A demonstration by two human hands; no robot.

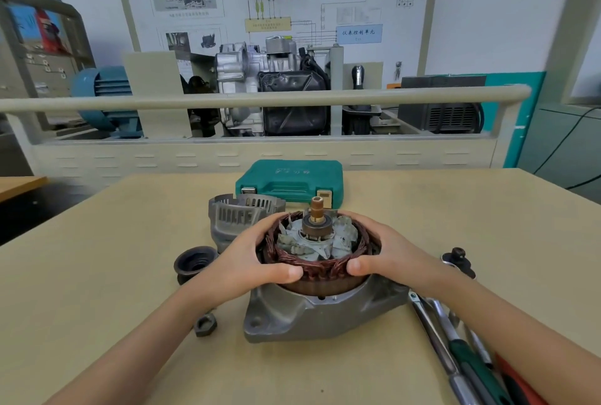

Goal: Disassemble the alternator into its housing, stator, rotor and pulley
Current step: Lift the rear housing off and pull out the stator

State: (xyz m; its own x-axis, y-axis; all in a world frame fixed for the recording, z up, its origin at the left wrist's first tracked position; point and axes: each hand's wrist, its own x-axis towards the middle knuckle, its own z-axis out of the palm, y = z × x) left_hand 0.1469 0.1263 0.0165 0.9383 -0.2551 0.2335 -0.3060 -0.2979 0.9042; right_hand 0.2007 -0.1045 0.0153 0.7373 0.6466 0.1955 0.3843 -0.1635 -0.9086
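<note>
Nearest the camera, a loose nut (205, 325) lies on the worktop (97, 323) by the person's left forearm, and a bundle of long tools (455, 339) runs off the bottom right corner, cut off so you can't really tell what each one is. Just past that sits the front housing (312, 316), face down on the worktop, with the stator (320, 269) still seated in it and the rotor (317, 238) standing up through the middle, shaft pointing up. The left hand (257, 255) and right hand (377, 253) each have a grip on opposite sides of the stator, fingers wrapped round the far edge and thumbs pressing the copper windings on the near side. So this looks like the stator-pull step: the pulley (195, 263) is already off, sitting just left of the housing, and the rear cover (240, 220) lies behind the left hand. Next move probably calls for an even, straight-up lift on both sides so the ring doesn't cock and jam, and so the windings don't get scraped. Can't tell whether the stator has broken free yet, since the seam is mostly hidden by the hands. A ratchet head (458, 261) peeks out beyond the right wrist. Further back there's a closed green tool case (289, 181), then a blurry training rig behind a rail.
</note>
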